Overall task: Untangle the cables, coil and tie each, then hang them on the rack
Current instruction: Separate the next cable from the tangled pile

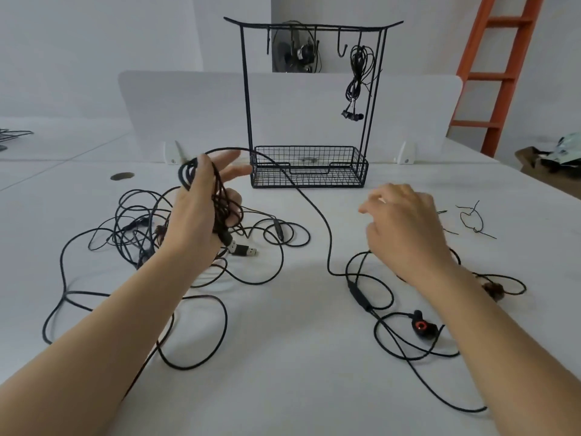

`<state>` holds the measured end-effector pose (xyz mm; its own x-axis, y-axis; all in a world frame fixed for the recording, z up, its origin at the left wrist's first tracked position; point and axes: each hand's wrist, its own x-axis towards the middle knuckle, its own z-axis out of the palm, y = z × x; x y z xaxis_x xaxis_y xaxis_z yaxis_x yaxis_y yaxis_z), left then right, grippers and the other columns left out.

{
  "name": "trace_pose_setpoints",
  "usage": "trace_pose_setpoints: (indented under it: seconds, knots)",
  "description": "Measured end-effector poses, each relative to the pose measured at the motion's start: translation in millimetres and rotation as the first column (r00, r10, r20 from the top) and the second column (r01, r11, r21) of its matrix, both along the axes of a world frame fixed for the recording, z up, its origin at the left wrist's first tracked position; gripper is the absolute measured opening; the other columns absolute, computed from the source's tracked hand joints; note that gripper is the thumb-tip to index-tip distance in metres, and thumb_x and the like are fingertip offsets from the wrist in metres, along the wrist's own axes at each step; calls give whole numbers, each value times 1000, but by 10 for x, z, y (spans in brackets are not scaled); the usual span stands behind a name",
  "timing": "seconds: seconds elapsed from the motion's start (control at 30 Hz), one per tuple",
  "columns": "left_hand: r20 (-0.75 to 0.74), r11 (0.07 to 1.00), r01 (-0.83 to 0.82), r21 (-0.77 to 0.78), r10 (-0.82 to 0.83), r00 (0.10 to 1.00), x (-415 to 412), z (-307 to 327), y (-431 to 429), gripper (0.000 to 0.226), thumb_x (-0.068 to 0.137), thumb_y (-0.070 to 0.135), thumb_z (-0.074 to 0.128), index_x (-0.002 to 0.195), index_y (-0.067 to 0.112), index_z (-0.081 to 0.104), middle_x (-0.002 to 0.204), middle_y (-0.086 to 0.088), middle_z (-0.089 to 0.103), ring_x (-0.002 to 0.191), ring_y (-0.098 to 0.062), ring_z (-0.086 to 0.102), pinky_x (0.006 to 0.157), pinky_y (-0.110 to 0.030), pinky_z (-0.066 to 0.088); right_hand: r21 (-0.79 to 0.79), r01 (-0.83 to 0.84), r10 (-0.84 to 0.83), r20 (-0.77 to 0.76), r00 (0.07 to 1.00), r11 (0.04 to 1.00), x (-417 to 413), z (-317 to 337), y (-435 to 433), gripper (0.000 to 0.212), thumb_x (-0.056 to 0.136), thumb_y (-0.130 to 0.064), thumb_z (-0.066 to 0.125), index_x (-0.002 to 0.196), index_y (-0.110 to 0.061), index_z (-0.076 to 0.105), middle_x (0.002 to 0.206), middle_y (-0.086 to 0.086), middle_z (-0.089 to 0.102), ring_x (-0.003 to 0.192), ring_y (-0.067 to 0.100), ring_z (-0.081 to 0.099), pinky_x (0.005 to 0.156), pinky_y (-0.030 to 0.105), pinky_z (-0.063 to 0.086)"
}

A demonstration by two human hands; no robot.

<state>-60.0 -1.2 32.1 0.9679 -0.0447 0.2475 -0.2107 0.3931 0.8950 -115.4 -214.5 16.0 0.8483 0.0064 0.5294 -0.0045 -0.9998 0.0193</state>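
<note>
Bright, even diffuse light, no glare. Soft faint shadow on the tabletop (pixel 298 294) in front of me. Wide-angle bends the edges; my right hand (pixel 405 221) slightly motion-blurred, background soft.

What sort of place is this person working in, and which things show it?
Probably an office or workroom: a white desk with a round cable hole, a white divider panel standing along its far edge, and an orange ladder behind it.
</note>
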Motion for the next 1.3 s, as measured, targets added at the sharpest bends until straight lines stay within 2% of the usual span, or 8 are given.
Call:
trace_pose_setpoints:
  seconds: [0.13,0.27,0.5,0.6,0.83,1.0,1.13,1.3]
  knots:
    - [55,984,110,139,-119,991,-98,-37,-94,43,99,39,25,100,24,65,85,6,70,51,-7,43,39,-16,31,786,-251,456,-43,889,565,-86,-35,483,45,96,-29,42,137,-10,39,125,0,53,113,12,52,89,17,37]
    - [-2,991,132,-28,-132,991,-122,3,-138,44,99,41,24,102,23,63,80,3,68,48,-6,43,36,-15,29,982,-117,571,11,821,148,-83,-118,548,24,97,-21,41,94,-10,62,48,-5,52,38,6,41,38,16,31]
    - [-299,949,30,-313,-128,945,5,-75,-85,58,99,41,34,50,16,54,55,2,62,63,-11,57,67,-22,40,894,3,708,-357,609,449,-114,-57,454,26,96,-23,43,89,-11,65,40,-8,42,37,3,34,38,12,26]
    - [-324,905,11,-426,-164,932,38,-62,-35,53,98,42,35,52,17,34,38,4,36,40,-11,52,57,-21,47,874,-38,626,-315,713,484,-98,-73,443,21,92,-21,51,81,-14,67,39,-10,39,37,3,33,40,12,27]
    - [-468,889,419,184,-295,833,-43,-74,-53,45,81,52,50,58,20,29,40,5,27,26,-4,18,31,-11,17,957,-219,202,180,963,190,-3,-23,282,22,84,-1,58,70,-17,62,34,-15,44,35,1,36,40,7,27]
    - [-439,598,531,600,-308,844,-251,-47,-154,54,49,60,60,62,14,36,48,-4,50,30,-8,17,37,-14,19,934,-292,263,235,936,205,-41,-17,317,26,83,4,57,71,-18,63,38,-18,50,39,-2,44,44,6,30]
    - [-374,229,412,882,-192,907,-295,-126,-217,61,68,67,63,52,16,33,36,6,34,33,-13,24,41,-18,22,922,-302,308,223,925,241,-61,-30,379,25,82,4,59,70,-18,63,38,-19,51,38,-3,45,43,5,30]
    - [-406,463,520,718,-329,853,-244,-93,-183,54,91,50,42,51,17,28,42,2,23,36,-11,15,35,-14,15,931,-239,233,176,956,277,-12,-69,310,23,83,-2,61,69,-20,62,38,-19,50,38,-2,42,44,5,31]
